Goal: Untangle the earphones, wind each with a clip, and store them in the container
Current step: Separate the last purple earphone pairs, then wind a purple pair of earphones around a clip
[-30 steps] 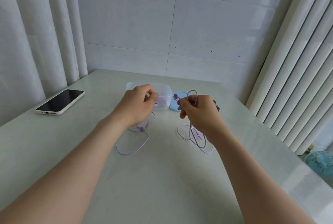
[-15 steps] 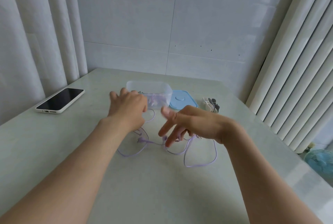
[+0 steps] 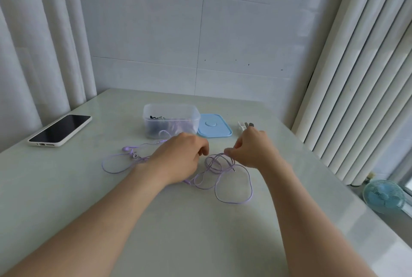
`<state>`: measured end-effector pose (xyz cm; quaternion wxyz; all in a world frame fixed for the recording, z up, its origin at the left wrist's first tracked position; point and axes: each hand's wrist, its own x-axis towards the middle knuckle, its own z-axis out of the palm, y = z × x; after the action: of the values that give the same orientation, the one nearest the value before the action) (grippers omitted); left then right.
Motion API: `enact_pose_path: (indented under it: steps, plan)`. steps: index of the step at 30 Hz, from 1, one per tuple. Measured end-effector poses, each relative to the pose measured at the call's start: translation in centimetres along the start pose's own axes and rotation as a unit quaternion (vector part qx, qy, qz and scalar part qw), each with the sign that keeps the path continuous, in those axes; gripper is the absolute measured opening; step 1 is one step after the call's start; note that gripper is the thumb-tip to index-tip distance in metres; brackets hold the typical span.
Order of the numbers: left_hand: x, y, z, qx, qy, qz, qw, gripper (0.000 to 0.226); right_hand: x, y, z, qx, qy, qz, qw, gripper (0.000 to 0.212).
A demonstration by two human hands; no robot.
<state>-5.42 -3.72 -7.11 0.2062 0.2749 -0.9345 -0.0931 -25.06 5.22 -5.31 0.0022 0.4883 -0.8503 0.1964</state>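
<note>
Purple earphones (image 3: pixel 223 166) lie in loose loops on the pale table (image 3: pixel 200 232), with the two earbuds (image 3: pixel 130 152) off to the left. My right hand (image 3: pixel 252 152) pinches the coiled part of the cable near its top. My left hand (image 3: pixel 180 161) is curled over the cable just left of the coil; its fingertips are hidden, so its hold is unclear. Behind the hands stands a clear plastic container (image 3: pixel 171 119) with dark and pale items inside. Its blue lid (image 3: pixel 214 125) lies flat beside it. A few clips (image 3: pixel 245 125) sit behind my right hand.
A phone in a white case (image 3: pixel 60 130) lies at the table's left edge. White curtains hang on both sides and a tiled wall stands behind. A small blue fan (image 3: pixel 383 196) sits on the floor at the right.
Both hands came down to the table. The right hand, open half a second ago, now pinches the coil. The cable lies spread wider, with the earbuds out to the left.
</note>
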Motion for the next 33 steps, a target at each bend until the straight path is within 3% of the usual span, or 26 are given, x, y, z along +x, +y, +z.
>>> enact_pose_path:
  steps: [3,5,7,16,21,22,25,27,29,33]
  plan:
    - [0.1,0.5,0.9,-0.024,0.027,-0.003,0.999,0.035,0.0,0.3,-0.3,0.014,-0.060,-0.016,0.998,0.023]
    - [0.3,0.6,1.5,-0.036,0.026,-0.014,0.999,0.033,0.1,0.3,-0.2,0.014,-0.065,-0.040,0.997,0.006]
    - [0.5,0.5,2.0,-0.045,0.030,-0.029,0.998,0.031,0.0,0.0,0.3,0.011,-0.064,-0.056,0.996,0.006]
    - [3.5,1.5,2.0,-0.091,0.121,-0.043,0.987,0.032,0.3,0.3,-0.5,0.060,0.165,-0.060,0.983,0.014]
    - [7.2,3.8,2.8,-0.121,0.106,-0.062,0.985,0.034,0.7,2.4,-0.6,0.196,0.294,0.070,0.933,0.010]
    - [8.0,4.3,3.1,-0.132,0.100,-0.069,0.984,0.033,1.1,3.2,-0.2,0.236,0.303,0.090,0.919,0.007]
    - [10.6,5.9,4.5,-0.169,0.082,-0.091,0.978,0.028,2.0,5.2,1.1,0.372,0.295,0.111,0.873,0.027]
    - [12.1,6.9,5.3,-0.173,0.065,-0.102,0.977,0.025,2.4,5.8,1.8,0.422,0.277,0.121,0.855,0.024]
    - [13.5,7.5,5.9,-0.171,0.039,-0.114,0.978,0.022,2.8,6.0,2.0,0.414,0.276,0.115,0.859,0.006]
    - [16.4,8.4,7.3,-0.140,0.006,-0.163,0.977,0.036,3.5,6.5,2.0,0.384,0.280,0.115,0.872,0.012]
